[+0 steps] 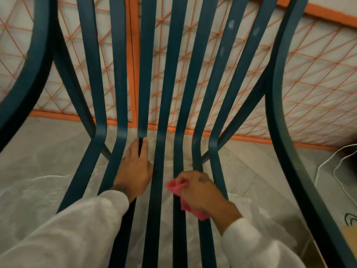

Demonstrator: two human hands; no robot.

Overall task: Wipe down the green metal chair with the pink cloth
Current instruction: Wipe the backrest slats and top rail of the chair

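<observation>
White sleeves point(67, 229) fill the bottom of the frame as a person leans over the green metal chair point(168, 84), both arms reaching onto its seat. The right hand point(202, 192) has its fingers curled tight around the bunched pink cloth point(174, 187) and holds it against the seat slats point(153, 219) right of centre. Cloth shows at the fingertips and again below the wrist.

Near it, the left hand point(135, 171) lies flat on the seat, fingers straight and slightly apart. Their tips touch a central slat just short of the bend where the seat turns up into the backrest. The two hands do not touch, and a bare slat runs between them.

Through the gaps in the seat shows a grey floor point(48, 161) under crinkled clear sheeting. A white cable point(328, 163) loops across it at the right edge.

Past the bend, the backrest slats fan upward and outward. Two on the right carry pale smudges point(231, 24) high up. A curved chair arm point(32, 74) sweeps down on the left, and another frames the right side.

Behind the chair stands an orange-framed lattice panel point(318, 84), its crossed orange strands set against a white backing.
</observation>
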